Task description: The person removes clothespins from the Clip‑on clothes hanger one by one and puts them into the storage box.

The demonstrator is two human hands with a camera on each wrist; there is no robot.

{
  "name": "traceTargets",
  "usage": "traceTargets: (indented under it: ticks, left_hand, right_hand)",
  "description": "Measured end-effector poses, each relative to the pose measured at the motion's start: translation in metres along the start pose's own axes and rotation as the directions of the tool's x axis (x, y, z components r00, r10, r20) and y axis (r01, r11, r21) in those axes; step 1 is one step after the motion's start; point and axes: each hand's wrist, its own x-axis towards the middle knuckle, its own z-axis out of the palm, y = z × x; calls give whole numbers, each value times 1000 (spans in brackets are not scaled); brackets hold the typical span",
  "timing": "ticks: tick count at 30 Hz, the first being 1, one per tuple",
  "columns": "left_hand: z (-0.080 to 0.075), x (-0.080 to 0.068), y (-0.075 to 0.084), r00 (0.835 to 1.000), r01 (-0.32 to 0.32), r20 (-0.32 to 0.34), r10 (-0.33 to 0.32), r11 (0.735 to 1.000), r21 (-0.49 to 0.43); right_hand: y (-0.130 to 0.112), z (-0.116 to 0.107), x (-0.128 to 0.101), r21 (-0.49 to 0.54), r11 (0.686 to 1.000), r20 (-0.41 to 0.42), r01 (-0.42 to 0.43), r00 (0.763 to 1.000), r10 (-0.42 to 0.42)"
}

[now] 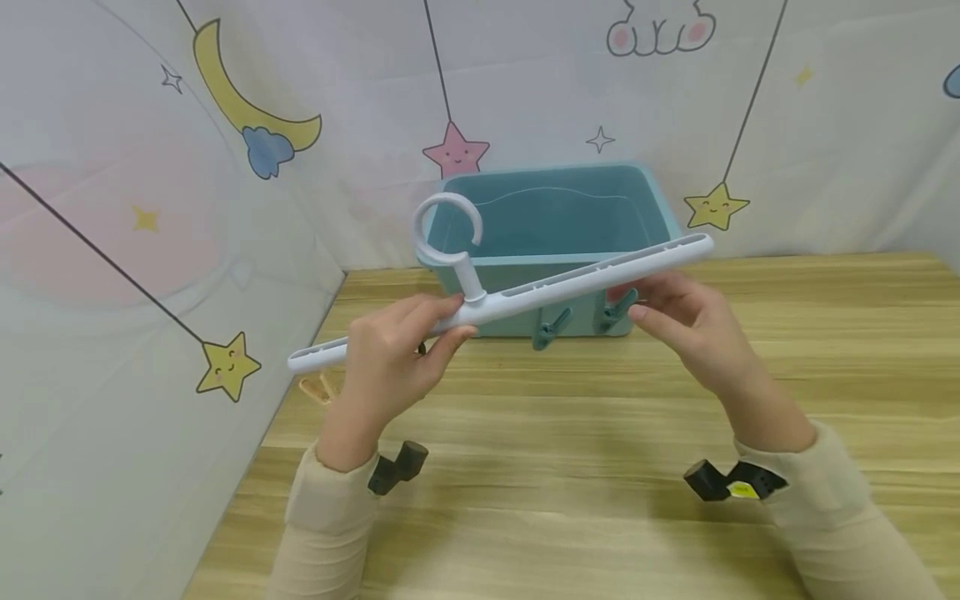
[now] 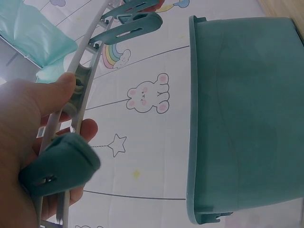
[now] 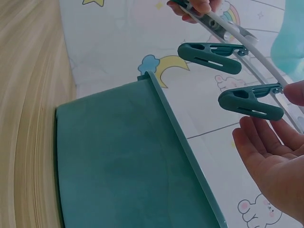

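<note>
A white plastic hanger [image 1: 570, 283] with a round hook is held slanting above the table, in front of a teal bin [image 1: 555, 218]. My left hand [image 1: 442, 321] grips the bar just below the hook; in the left wrist view the left hand [image 2: 78, 107] wraps thumb and fingers round the bar [image 2: 88, 71] beside a teal clip [image 2: 61, 164]. My right hand [image 1: 637, 304] is under the higher end. In the right wrist view the right hand [image 3: 268, 111] has its palm spread just below a hanging teal clip [image 3: 249, 100], thumb by the bar [image 3: 247, 40]. A second clip [image 3: 209, 56] hangs beside it.
The wooden table [image 1: 562, 467] stretches in front of the bin [image 3: 118, 161]. A printed cloth backdrop [image 1: 150, 208] with stars and a moon closes off the back and left. A small tan clip [image 1: 318, 387] lies near the table's left edge.
</note>
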Motion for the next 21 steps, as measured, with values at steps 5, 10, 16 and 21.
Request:
traceTargets:
  ticks: [5,10,16,21]
  left_hand:
    - [2,-1,1,1000,1,3,-1,1000,-8]
    - [4,-1,1,1000,2,-1,-2,1000,-3]
    - [6,-2,0,1000,-8,-10,8,1000,-13]
    - [7,-2,1,1000,-9,1,9,1000,-23]
  right_hand:
    - [2,3,0,44,999,-1,1,1000,-1]
    - [5,4,-2,80,997,6,-3,1000,2]
    - [9,5,-1,132,991,44,24,999,-30]
    - [9,5,-2,110,994,55,4,998,-10]
